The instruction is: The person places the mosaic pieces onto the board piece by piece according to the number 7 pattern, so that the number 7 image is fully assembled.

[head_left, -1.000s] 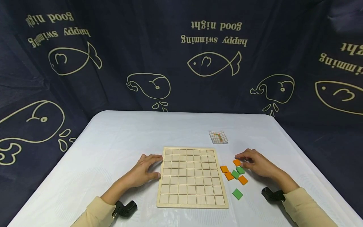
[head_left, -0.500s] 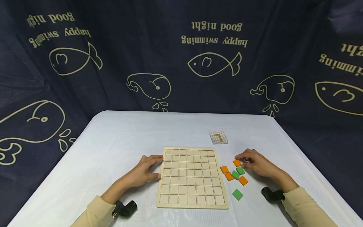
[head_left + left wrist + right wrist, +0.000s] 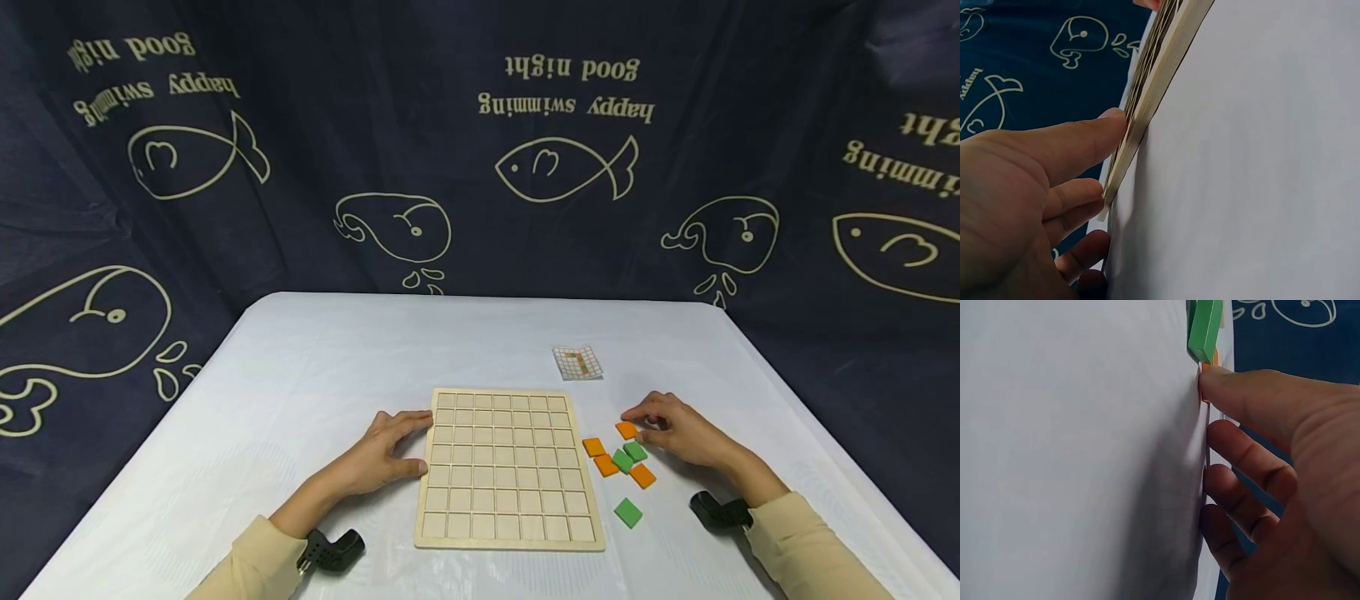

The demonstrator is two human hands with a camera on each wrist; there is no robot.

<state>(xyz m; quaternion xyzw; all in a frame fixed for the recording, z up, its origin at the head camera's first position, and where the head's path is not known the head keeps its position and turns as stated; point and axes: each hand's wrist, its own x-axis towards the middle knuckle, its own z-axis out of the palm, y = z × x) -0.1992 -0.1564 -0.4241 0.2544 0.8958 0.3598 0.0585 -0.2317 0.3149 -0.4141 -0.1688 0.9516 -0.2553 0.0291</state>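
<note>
A pale wooden grid board [image 3: 504,477] lies on the white table. My left hand [image 3: 375,454] rests at its left side, fingers and thumb nearly straight and touching the edge; the left wrist view shows the thumb [image 3: 1094,134] against the board's rim [image 3: 1141,119]. On the right, my right hand [image 3: 686,432] is low over the tiles. Its thumb and index finger are at two sides of the farthest orange tile [image 3: 627,430], which lies flat. In the right wrist view the thumb [image 3: 1235,387] partly covers that tile, with a green tile [image 3: 1205,331] beyond; the index finger is hidden.
Several loose tiles lie right of the board: orange tiles [image 3: 642,476] and green tiles [image 3: 622,461], with a separate green tile [image 3: 627,512] nearer me. A small pattern card [image 3: 577,363] lies behind the board. A dark printed curtain [image 3: 480,167] hangs behind the table.
</note>
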